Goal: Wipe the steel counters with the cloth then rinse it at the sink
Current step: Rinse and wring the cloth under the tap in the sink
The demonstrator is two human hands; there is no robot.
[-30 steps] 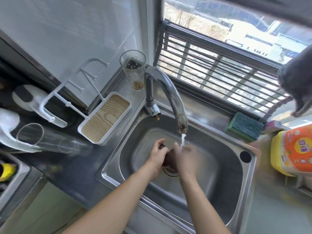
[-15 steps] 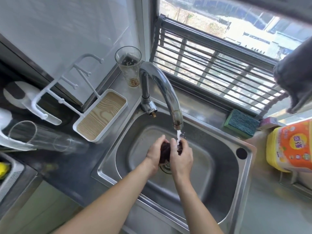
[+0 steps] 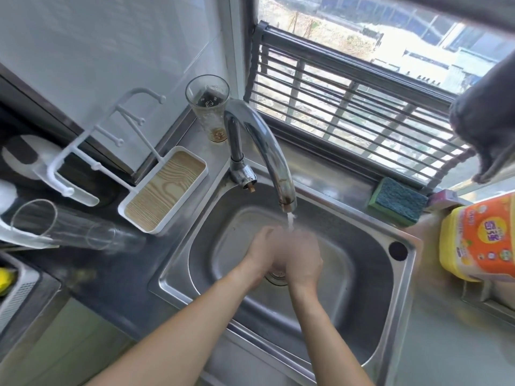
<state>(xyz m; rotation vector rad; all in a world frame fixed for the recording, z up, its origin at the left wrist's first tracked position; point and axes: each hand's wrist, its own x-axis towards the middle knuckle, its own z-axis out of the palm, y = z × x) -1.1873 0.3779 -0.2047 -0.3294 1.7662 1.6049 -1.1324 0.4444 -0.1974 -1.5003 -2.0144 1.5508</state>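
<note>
While water runs in a thin stream from the curved chrome faucet, both hands are pressed together over the drain of the stainless steel sink basin. Left hand and right hand are touching, blurred with motion. The cloth cannot be made out in this frame; any part of it would be hidden between the palms, directly under the stream. Whether the fingers of either hand are curled round something cannot be told through the blur. Both forearms reach in from the bottom edge.

Around the sink on the grey steel counter:
- Tall clear drinking glass with a small printed figure, upright in the back corner, just behind the faucet base.
- White plastic tray with a wood-grain insert left of the basin, a white pegged rack rising from it.
- Clear glass tumbler lying on its side, further left.
- Green-and-blue scouring sponge on the sill ledge behind the basin's right rear corner.
- Yellow and orange detergent bottle right of the basin, near the round tap hole.

Dark barred window grille behind. Dark grey fabric hangs at upper right.
</note>
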